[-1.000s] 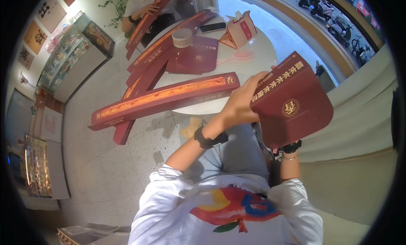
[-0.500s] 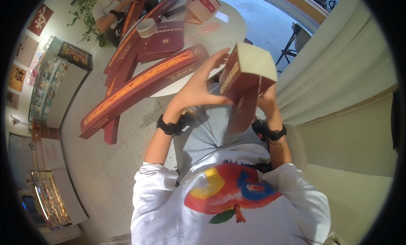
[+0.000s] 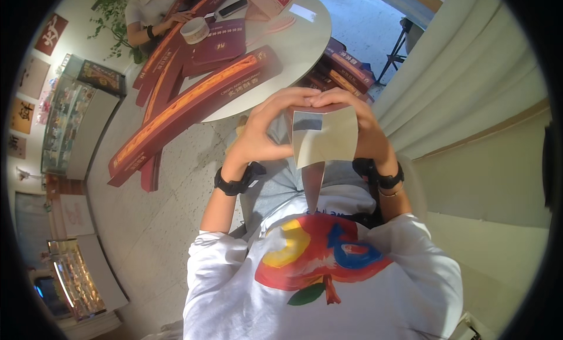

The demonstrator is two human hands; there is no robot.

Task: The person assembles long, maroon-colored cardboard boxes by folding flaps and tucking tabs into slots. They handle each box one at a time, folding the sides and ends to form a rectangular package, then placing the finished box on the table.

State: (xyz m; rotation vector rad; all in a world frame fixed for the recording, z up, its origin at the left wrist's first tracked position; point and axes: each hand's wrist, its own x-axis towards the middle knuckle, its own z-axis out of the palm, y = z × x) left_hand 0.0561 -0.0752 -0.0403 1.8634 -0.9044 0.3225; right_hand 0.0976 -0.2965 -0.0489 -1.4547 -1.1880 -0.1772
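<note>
In the head view, I hold a dark red carton with cream side (image 3: 334,143) above my lap (image 3: 272,190). My left hand (image 3: 261,129) and my right hand (image 3: 370,132) are curved around it, opened as wide as the carton, close together at its far edge. Its cream side faces toward me, and a red flap (image 3: 312,182) hangs below. To the left, a long red box (image 3: 199,108) reaches past the edge of the round white table (image 3: 308,32).

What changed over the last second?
The squarish maroon cardboard box swung left, turning its pale cream side toward the camera. Left hand and right hand (mostly hidden earlier) now both hold it. The long maroon cardboard box with orange strip and round white tape roll stayed put.
</note>
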